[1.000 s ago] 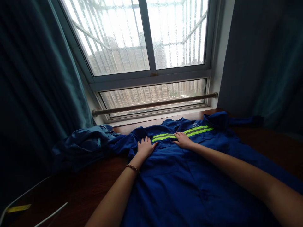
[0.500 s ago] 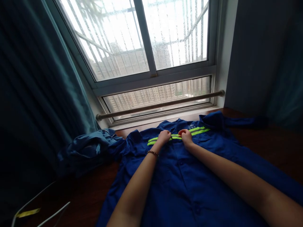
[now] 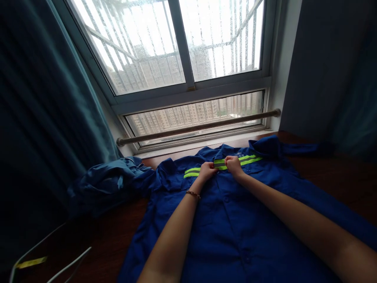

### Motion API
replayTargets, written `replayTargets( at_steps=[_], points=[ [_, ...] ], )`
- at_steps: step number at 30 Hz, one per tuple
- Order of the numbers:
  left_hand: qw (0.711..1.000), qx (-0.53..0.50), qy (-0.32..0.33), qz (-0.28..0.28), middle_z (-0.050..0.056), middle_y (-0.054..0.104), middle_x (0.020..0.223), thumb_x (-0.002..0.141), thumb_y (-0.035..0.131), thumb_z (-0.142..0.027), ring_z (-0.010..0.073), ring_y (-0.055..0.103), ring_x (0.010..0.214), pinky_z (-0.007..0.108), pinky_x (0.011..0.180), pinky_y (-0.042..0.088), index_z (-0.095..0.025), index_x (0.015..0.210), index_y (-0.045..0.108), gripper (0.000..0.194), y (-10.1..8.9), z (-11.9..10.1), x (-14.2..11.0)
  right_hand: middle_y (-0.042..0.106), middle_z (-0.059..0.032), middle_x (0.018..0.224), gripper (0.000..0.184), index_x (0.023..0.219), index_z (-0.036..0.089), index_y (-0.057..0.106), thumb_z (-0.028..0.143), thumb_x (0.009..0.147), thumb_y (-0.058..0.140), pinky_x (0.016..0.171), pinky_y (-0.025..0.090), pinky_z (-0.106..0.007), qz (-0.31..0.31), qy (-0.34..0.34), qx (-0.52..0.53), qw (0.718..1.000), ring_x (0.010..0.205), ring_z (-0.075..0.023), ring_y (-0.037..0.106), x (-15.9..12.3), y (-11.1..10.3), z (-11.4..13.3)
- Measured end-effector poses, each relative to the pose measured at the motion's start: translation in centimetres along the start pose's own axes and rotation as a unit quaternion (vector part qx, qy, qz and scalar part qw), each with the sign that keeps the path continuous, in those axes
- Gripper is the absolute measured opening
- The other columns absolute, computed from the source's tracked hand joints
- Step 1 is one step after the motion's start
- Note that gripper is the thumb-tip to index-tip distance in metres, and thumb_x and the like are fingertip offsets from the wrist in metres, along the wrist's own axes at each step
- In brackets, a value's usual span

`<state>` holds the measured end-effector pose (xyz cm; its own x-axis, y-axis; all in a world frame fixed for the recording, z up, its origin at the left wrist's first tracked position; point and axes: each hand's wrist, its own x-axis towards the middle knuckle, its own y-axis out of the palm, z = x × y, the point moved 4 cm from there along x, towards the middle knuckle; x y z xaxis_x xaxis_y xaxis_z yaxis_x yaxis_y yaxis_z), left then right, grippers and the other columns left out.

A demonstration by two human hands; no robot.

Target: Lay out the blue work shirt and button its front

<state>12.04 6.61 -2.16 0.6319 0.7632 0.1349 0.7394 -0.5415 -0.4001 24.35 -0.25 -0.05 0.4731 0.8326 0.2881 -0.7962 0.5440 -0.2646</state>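
Note:
A blue work shirt [image 3: 212, 228] lies spread out with its collar toward the window. A yellow-green and grey reflective strip [image 3: 250, 159] runs across its chest. At the front placket, my left hand [image 3: 207, 171] is closed on the shirt's edge, beside the strip. My right hand [image 3: 233, 165] is closed on the striped cloth just to the right, and a short piece of strip shows between the two hands. My fingertips partly hide the cloth they pinch. Down the front runs a line of buttons, one button [image 3: 226, 199] showing below my hands.
Bunched blue cloth [image 3: 108, 181] lies left of the shirt on the dark wooden surface [image 3: 118, 239]. A metal rail [image 3: 200, 127] crosses in front of the window. A curtain [image 3: 59, 98] hangs at left. White cables [image 3: 70, 265] with a yellow tag [image 3: 32, 262] are at lower left.
My hands have shifted slightly, and the placket edge at the strip is now lifted more between them, showing a wider piece of strip. The view has tilted a little.

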Motion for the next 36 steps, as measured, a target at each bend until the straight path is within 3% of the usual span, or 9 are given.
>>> replayTargets(
  at_steps=[5,8,11,15,22,30,36],
  points=[
    [0.997,-0.017,0.017,-0.067,-0.001,0.055,0.052,0.062,0.061,-0.022,0.0073,0.045,0.044,0.018,0.043,0.032,-0.009,0.069,0.062,0.014,-0.2,1.5,1.0,0.057,-0.0039,0.070,0.012,0.068,0.015,0.058,0.014,0.066,0.046,0.060,0.035,-0.023,0.080,-0.113,-0.189,0.972,0.066,-0.0141,0.052,-2.1,1.5,0.7],
    [0.996,-0.019,0.031,-0.081,-0.001,0.055,0.054,0.060,0.062,-0.019,0.0066,0.044,0.046,0.018,0.044,0.031,-0.010,0.065,0.061,0.010,-0.6,1.9,1.6,0.057,-0.0067,0.087,0.012,0.080,0.016,0.058,0.018,0.071,0.049,0.064,0.035,-0.023,0.122,-0.159,-0.271,0.941,0.074,-0.0157,0.053,-2.4,2.5,0.6],
    [0.995,-0.020,0.040,-0.084,-0.002,0.053,0.053,0.059,0.063,-0.020,0.0064,0.043,0.047,0.018,0.045,0.031,-0.010,0.063,0.060,0.012,-0.9,1.8,1.9,0.055,-0.0068,0.090,0.012,0.084,0.016,0.056,0.018,0.076,0.047,0.064,0.036,-0.023,0.142,-0.188,-0.328,0.915,0.077,-0.0159,0.054,-2.0,3.0,0.5],
    [0.996,-0.021,0.047,-0.068,-0.004,0.049,0.050,0.060,0.064,-0.027,0.0066,0.042,0.048,0.018,0.045,0.031,-0.011,0.058,0.054,0.019,-1.3,1.5,1.1,0.054,-0.0057,0.093,0.013,0.089,0.017,0.055,0.019,0.079,0.046,0.062,0.036,-0.022,0.139,-0.211,-0.368,0.895,0.077,-0.0156,0.054,-1.9,3.1,0.6],
    [0.994,-0.099,0.042,0.027,-0.004,0.046,0.053,0.061,0.065,-0.039,0.0057,0.041,0.046,0.019,0.045,0.031,-0.011,0.062,0.052,0.031,-2.0,0.9,-0.2,0.055,-0.0054,0.091,0.013,0.088,0.017,0.055,0.022,0.083,0.043,0.068,0.037,-0.022,0.103,-0.308,-0.412,0.852,0.085,-0.0159,0.052,-2.6,3.1,1.0],
    [0.994,-0.104,0.038,0.009,-0.005,0.043,0.049,0.058,0.067,-0.037,0.0058,0.039,0.045,0.019,0.044,0.028,-0.013,0.056,0.048,0.031,-1.8,0.7,-0.1,0.058,-0.0050,0.089,0.025,0.083,0.018,0.060,0.024,0.088,0.036,0.068,0.036,-0.024,0.073,-0.340,-0.426,0.835,0.088,-0.0168,0.048,-2.9,2.8,1.3],
    [0.996,-0.063,0.064,-0.019,-0.005,0.042,0.048,0.060,0.064,-0.034,0.0058,0.038,0.046,0.019,0.044,0.026,-0.013,0.052,0.045,0.029,-1.6,1.0,-0.1,0.058,-0.0065,0.089,0.029,0.080,0.017,0.059,0.025,0.088,0.033,0.065,0.035,-0.026,0.088,-0.316,-0.446,0.833,0.089,-0.0187,0.047,-2.9,3.1,1.4]
  ],
)
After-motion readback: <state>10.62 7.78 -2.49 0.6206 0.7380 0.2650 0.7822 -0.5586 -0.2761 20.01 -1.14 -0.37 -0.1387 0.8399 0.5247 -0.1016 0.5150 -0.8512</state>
